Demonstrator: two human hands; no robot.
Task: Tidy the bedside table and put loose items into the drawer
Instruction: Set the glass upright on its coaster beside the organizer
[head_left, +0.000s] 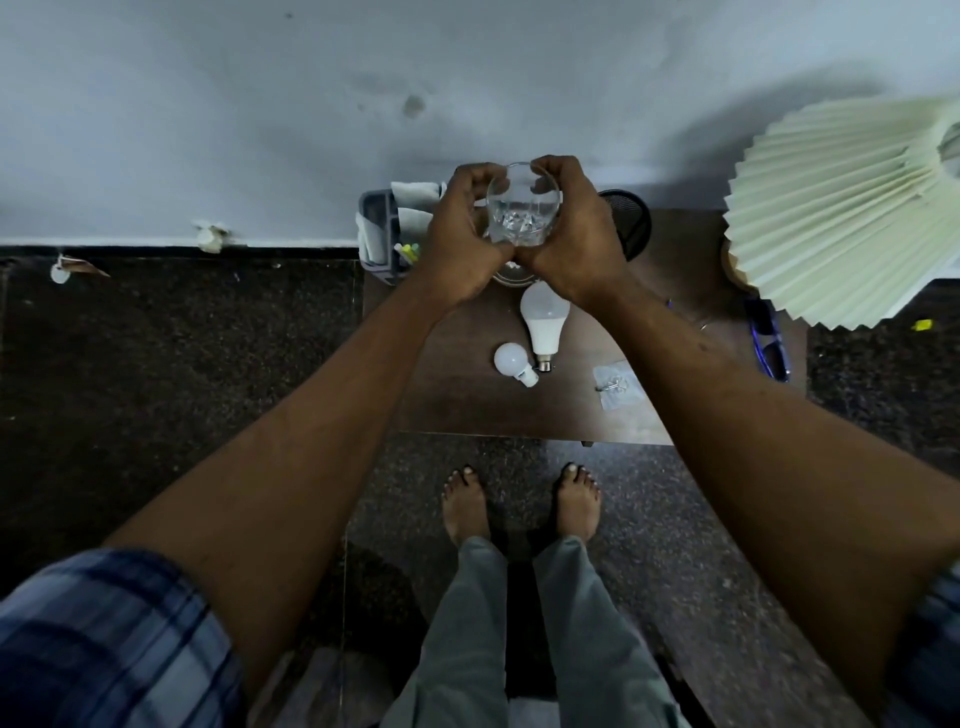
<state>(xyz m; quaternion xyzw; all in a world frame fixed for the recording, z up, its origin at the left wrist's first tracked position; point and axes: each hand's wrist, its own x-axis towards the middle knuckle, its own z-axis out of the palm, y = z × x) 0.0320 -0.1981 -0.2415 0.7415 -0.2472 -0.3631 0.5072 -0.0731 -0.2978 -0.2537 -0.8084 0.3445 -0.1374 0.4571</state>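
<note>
A clear drinking glass (523, 208) is held above the far side of the dark wooden bedside table (467, 400). My left hand (460, 244) and my right hand (576, 234) both wrap around it from either side. On the tabletop below lie a large white bulb (543, 322) and a small white bulb (511, 362), side by side. A small clear packet with metal bits (615, 385) lies to the right. Blue-framed glasses (766, 338) rest near the right edge. A glass rim shows under my hands (506, 278).
A grey organiser with cloth and pens (382, 228) stands at the table's back left. A dark round object (631, 221) sits behind my right hand. A pleated cream lampshade (841, 208) overhangs the right side. My bare feet (519, 501) stand on dark speckled floor.
</note>
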